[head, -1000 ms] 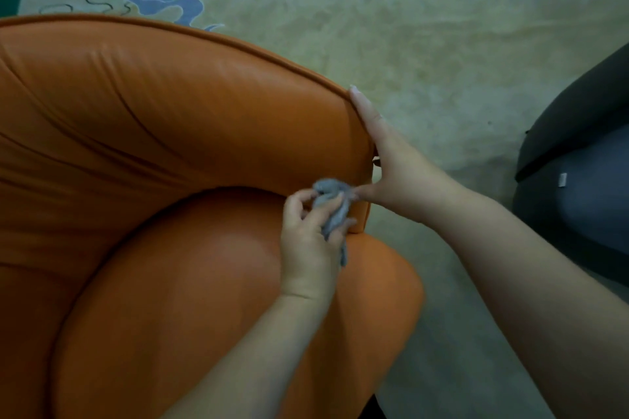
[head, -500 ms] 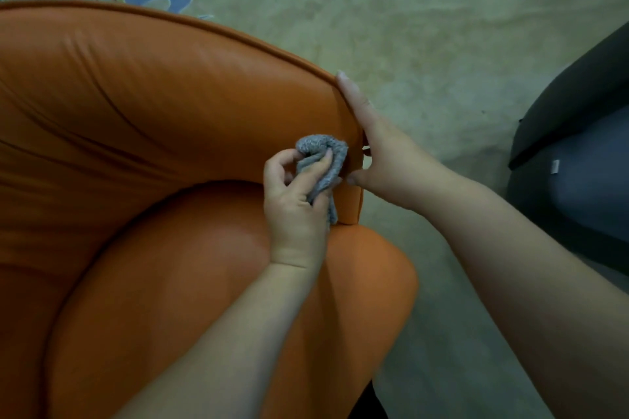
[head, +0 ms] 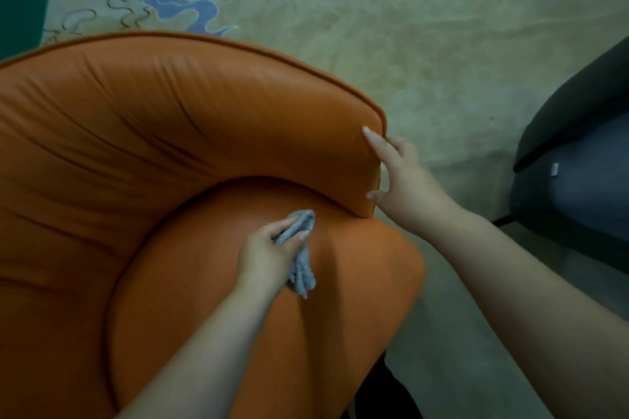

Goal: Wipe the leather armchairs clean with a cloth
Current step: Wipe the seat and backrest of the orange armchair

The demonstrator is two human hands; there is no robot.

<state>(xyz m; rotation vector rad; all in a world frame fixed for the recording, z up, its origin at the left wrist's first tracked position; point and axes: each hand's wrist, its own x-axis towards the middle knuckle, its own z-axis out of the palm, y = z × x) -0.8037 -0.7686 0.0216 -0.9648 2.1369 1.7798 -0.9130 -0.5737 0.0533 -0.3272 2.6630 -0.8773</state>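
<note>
One big orange armchair [head: 190, 153] lies under both hands, heavy and padded (probably slick leather). Right hand [head: 405, 180], fingers straight, steadies its arm end, open floor beyond. Left hand [head: 269, 255] grips the cloth [head: 303, 269], soft and limp, on the seat just below the arm's crease.
</note>
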